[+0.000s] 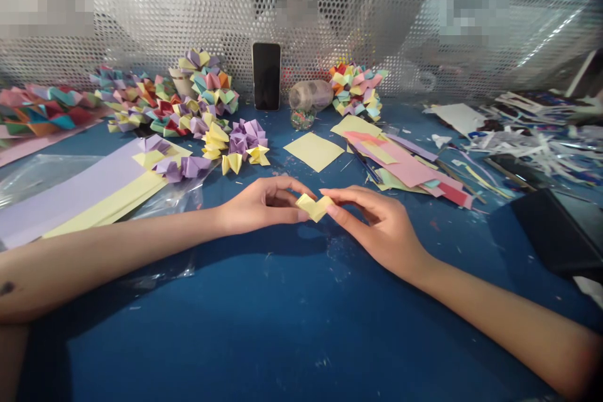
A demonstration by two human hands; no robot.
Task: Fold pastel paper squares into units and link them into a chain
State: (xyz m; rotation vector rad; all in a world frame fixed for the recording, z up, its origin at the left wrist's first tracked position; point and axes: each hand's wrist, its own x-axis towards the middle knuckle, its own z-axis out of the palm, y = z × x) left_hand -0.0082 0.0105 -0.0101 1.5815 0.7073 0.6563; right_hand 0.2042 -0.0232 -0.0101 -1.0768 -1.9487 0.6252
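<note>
Between my two hands, a small folded yellow origami piece (315, 208) is held just above the blue table (282, 314). My left hand (264, 204) pinches its left end between thumb and fingers. The right end sits in the fingertips of my right hand (377, 220). Beyond my hands lies a flat square of yellow paper (314, 152). Finished yellow folded pieces (232, 163) and purple folded pieces (247, 137) stand to the left of it, close together.
Purple paper sheets (80, 185) lie at left over clear plastic. Multicoloured paper clusters (164, 103) line the back, near an upright phone (267, 75) and a lying jar (311, 94). Pink paper strips (405, 166), shredded scraps (522, 132) and a dark box (556, 229) are at right.
</note>
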